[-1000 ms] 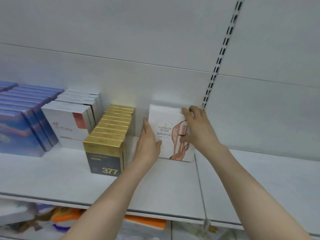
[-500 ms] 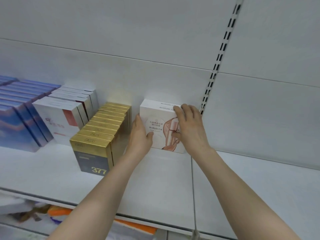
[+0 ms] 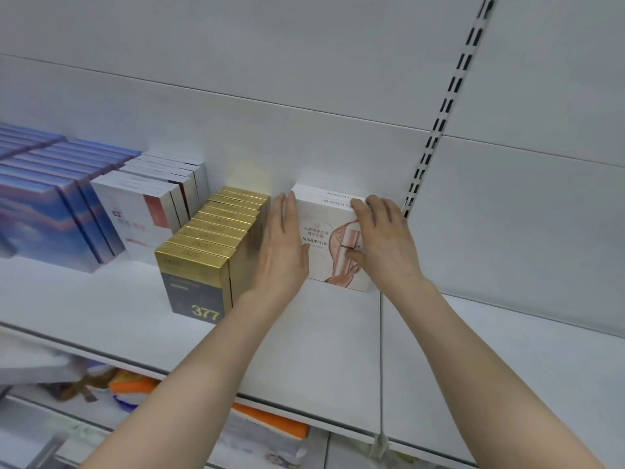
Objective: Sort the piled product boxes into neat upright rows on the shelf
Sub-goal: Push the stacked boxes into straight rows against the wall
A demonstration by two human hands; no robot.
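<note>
Glossy gold-foil cardboard boxes [image 3: 216, 238] stand on a smooth, matt white shelf [image 3: 324, 340].

I see a white shelf [image 3: 321, 333], with a seam running front to back right of centre. Standing upright on it, left to right: a row of blue boxes [image 3: 47, 214], a row of white boxes [image 3: 135, 211], a row of gold boxes [image 3: 203, 262], and two white-and-pink boxes [image 3: 328, 238] against the back panel.

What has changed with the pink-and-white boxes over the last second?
The MARUBI boxes went from leaning back to upright near the back panel, both hands still on them: left hand flat on the side, right hand over the front. Gold boxes unmoved.
</note>
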